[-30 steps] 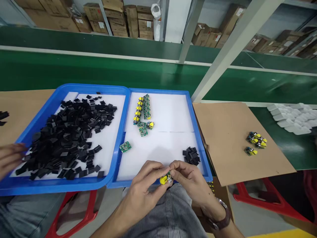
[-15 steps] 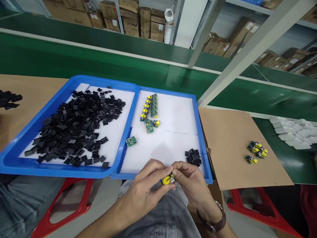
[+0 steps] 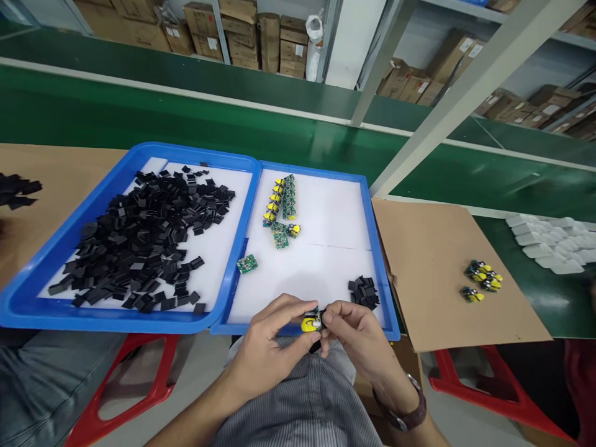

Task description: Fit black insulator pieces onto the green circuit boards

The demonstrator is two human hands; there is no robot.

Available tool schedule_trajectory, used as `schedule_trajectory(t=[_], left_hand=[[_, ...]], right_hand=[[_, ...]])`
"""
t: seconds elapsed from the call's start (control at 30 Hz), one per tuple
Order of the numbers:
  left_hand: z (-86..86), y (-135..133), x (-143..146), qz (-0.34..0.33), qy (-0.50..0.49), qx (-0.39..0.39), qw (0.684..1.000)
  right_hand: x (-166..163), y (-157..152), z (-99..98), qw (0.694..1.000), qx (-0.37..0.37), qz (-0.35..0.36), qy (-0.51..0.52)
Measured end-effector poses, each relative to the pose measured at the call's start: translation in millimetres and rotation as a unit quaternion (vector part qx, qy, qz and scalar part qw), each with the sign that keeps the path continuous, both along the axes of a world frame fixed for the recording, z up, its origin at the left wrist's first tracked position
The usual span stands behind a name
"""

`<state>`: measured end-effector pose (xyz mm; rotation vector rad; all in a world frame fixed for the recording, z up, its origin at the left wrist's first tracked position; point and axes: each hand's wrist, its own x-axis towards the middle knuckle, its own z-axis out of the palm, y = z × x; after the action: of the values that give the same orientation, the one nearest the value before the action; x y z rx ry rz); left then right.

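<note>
My left hand [image 3: 270,347] and my right hand [image 3: 356,338] meet just below the front rim of the right blue tray [image 3: 378,248]. Between their fingertips they pinch a small green circuit board with a yellow part [image 3: 309,322]. A small heap of black square pieces [image 3: 364,292] lies in that tray by my right hand. A row of matching boards [image 3: 280,200] lies at the tray's far left, two more boards [image 3: 285,234] sit below it, and a single green board [image 3: 246,264] rests on the rim between the trays.
The left blue tray [image 3: 28,307] holds a large pile of black squares [image 3: 139,233]. Three finished boards [image 3: 482,279] lie on brown cardboard [image 3: 433,273] at the right. White plastic shells [image 3: 549,242] sit on the green belt. A white post [image 3: 460,81] slants across behind. Red stool legs [image 3: 135,385] show below.
Another person's hand at the left tray's edge has gone from view. My hands have kept working the board and lifted it slightly toward the tray rim.
</note>
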<state>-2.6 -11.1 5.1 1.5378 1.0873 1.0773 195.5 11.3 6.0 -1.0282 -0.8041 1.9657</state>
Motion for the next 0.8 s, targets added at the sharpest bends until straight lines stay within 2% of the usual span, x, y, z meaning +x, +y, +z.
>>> schedule_trajectory(t=[0.3, 0.4, 0.57, 0.67, 0.8], left_hand=[[1.6, 0.5, 4.1, 0.004, -0.030, 0.015, 0.999], [3.0, 1.6, 4.6, 0.013, -0.035, 0.013, 0.999], [3.8, 3.5, 6.4, 0.041, -0.051, -0.039, 0.997], [4.0, 4.9, 5.7, 0.030, -0.061, -0.047, 0.997], [4.9, 6.2, 0.1, -0.003, -0.072, -0.058, 0.996]], right_hand=[[-5.2, 4.4, 4.0, 0.997, -0.066, 0.006, 0.048], [-6.2, 4.7, 2.6, 0.998, -0.052, 0.001, 0.035], [-3.9, 5.2, 3.8, 1.000, -0.014, 0.019, 0.008], [-1.4, 6.0, 8.1, 0.999, 0.016, 0.038, -0.020], [-1.6, 6.3, 12.9, 0.996, 0.053, 0.030, -0.072]])
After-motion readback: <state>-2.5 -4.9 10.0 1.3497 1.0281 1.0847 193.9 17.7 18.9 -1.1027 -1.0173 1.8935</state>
